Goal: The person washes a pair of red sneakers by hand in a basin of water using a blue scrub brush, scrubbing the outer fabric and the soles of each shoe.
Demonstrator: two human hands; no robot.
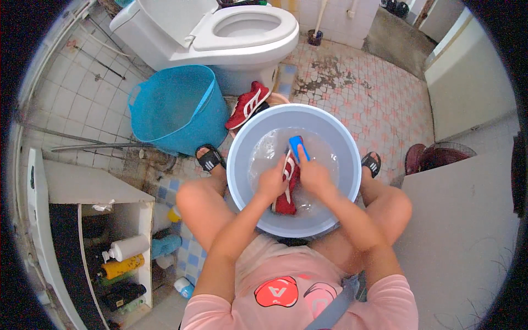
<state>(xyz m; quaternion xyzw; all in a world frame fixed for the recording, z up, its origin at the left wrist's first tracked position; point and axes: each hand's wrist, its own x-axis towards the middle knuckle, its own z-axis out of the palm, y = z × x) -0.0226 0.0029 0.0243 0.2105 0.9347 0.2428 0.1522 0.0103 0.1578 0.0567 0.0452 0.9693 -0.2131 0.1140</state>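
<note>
A pale blue plastic basin [293, 232] stands between my knees, with cloudy, soapy water [268, 144] in it. My left hand [272, 181] grips a red sneaker [285, 204] with white side stripes by its side, over the water. In my right hand [314, 175] is a blue brush [298, 147], held against the far end of the shoe. The brush's bristles are hidden from me. Another red sneaker [249, 105] rests tilted on a pinkish basin [278, 99] just beyond the rim, at the left.
A large blue flexible tub [177, 111] stands left of the basin, before a white toilet [247, 41]. At lower left, an open cabinet [119, 198] holds several bottles. A grey-white panel [458, 222] rises at the right. The tiled floor [359, 103] has dark stains.
</note>
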